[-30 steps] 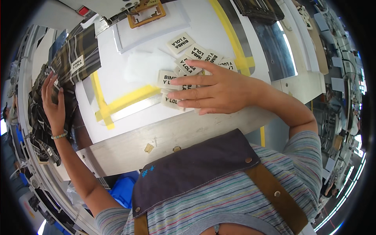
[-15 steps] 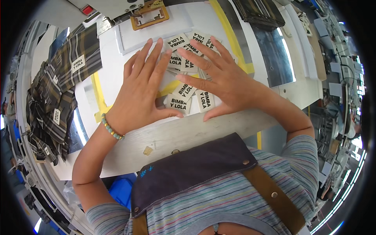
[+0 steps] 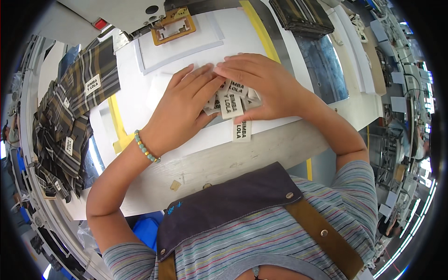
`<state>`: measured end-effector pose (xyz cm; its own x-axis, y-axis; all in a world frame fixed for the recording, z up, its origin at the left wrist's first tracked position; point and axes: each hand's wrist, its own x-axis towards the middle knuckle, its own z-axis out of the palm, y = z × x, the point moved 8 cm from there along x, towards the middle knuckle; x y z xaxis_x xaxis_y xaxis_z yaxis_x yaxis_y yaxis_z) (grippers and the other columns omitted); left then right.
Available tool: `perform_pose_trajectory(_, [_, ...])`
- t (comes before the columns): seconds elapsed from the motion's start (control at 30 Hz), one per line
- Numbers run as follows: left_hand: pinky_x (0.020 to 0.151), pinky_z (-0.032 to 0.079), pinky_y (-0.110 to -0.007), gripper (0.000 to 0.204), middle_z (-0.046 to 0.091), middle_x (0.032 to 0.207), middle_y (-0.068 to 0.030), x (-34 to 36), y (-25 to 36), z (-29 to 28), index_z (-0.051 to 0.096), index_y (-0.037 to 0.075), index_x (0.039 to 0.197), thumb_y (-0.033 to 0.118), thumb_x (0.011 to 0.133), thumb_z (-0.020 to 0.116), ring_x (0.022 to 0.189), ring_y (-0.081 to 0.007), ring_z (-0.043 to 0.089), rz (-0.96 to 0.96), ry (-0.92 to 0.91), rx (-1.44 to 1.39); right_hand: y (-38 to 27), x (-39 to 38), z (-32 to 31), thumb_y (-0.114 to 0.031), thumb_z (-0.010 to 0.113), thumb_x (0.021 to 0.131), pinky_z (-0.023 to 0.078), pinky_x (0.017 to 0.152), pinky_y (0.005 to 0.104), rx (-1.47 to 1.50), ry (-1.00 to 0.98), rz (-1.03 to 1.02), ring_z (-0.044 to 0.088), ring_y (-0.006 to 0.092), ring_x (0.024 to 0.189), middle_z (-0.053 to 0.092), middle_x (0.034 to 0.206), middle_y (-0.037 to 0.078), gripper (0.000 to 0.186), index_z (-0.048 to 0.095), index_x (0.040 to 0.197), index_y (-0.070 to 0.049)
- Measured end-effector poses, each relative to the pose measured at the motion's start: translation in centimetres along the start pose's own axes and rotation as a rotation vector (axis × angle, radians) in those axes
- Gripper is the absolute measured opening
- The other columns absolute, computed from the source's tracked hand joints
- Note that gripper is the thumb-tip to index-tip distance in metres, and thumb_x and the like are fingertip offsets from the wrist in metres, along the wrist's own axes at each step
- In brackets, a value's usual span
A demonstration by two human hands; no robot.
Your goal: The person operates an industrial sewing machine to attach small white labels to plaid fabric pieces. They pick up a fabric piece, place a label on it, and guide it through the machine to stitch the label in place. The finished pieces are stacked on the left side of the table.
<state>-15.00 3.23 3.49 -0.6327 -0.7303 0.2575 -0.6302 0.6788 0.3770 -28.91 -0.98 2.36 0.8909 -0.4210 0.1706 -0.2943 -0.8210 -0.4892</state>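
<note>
A pile of small cream labels with dark print [image 3: 230, 105] lies on a white work surface [image 3: 205, 137], ringed by the person's two hands. The left hand [image 3: 184, 102] curves round the pile from 9 to 12 o'clock, thumb and fingers apart; the right hand [image 3: 273, 88] arches from 12 round to 4 o'clock, its thumb likewise apart from the fingers. Their fingertips come together at the pile's 12 o'clock edge. One label [image 3: 241, 133] juts out near 6 o'clock, beneath the right thumb.

From the pile, plaid cloth [image 3: 100, 63] hangs toward 9 o'clock — several cream labels are on it. An orange frame [image 3: 176, 38] sits at 11 o'clock, beside a translucent sheet [image 3: 179, 55]. Dark folded plaid pieces [image 3: 298, 17] are stacked at 1 o'clock. A beaded bracelet [image 3: 144, 147] circles the left wrist; a dark apron [image 3: 228, 196] fills 6 o'clock.
</note>
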Motion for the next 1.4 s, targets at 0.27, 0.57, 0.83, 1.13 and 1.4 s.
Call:
perform_pose_trajectory(0.27, [0.122,0.024,-0.056,0.103,0.039,0.16,-0.0183,-1.6,0.5,-2.2,0.032,0.005,0.157,0.034,0.074,0.086,0.15,-0.0403,0.032,-0.013,0.006,0.0,-4.0,-1.0,-0.5,-0.074,0.074,0.07,0.016,0.121,0.0666,-0.232,0.022,-0.01,0.018,0.0424,0.154,0.024,0.167,0.017,0.108,0.04,0.157,-0.021])
perform_pose_trajectory(0.57, [0.122,0.022,-0.054,0.11,0.034,0.162,-0.0192,-0.1,-0.5,0.2,0.022,0.002,0.16,0.036,0.076,0.085,0.148,-0.0368,0.035,-0.095,0.099,-0.037,-0.4,1.6,-0.9,-0.066,0.076,0.076,0.023,0.122,0.0612,-0.253,0.093,0.003,0.028,0.041,0.15,0.027,0.166,0.016,0.101,0.039,0.156,-0.016])
perform_pose_trajectory(0.83, [0.122,0.023,-0.054,0.102,0.03,0.165,-0.0167,-1.2,0.6,-2.3,0.023,0.008,0.161,0.024,0.079,0.081,0.147,-0.0336,0.037,-0.081,0.089,-0.012,-6.5,-2.5,-0.8,-0.058,0.077,0.077,0.018,0.122,0.0664,-0.278,0.067,-0.297,0.03,0.0312,0.152,0.039,0.161,0.007,0.095,0.04,0.155,-0.017])
perform_pose_trajectory(1.13, [0.116,0.031,-0.051,0.092,0.047,0.156,-0.0135,-2.1,-2.1,-5.6,0.04,0.005,0.154,0.034,0.078,0.082,0.142,-0.0353,0.044,-0.026,0.239,0.085,-7.7,-4.0,-3.4,-0.019,0.079,0.084,0.032,0.118,0.0586,-0.309,0.326,-0.193,0.06,0.0277,0.13,0.069,0.133,0.002,0.026,0.074,0.109,-0.014])
perform_pose_trajectory(1.4, [0.12,0.027,-0.053,0.085,0.046,0.156,-0.0169,-1.8,-1.6,-3.9,0.046,0.002,0.148,0.05,0.084,0.074,0.146,-0.0392,0.038,-0.016,0.047,0.263,-1.5,-3.1,-5.7,-0.05,0.068,0.093,0.025,0.121,0.0557,-0.235,0.34,0.151,0.031,0.0387,0.15,0.034,0.162,0.021,0.075,0.046,0.152,-0.009])
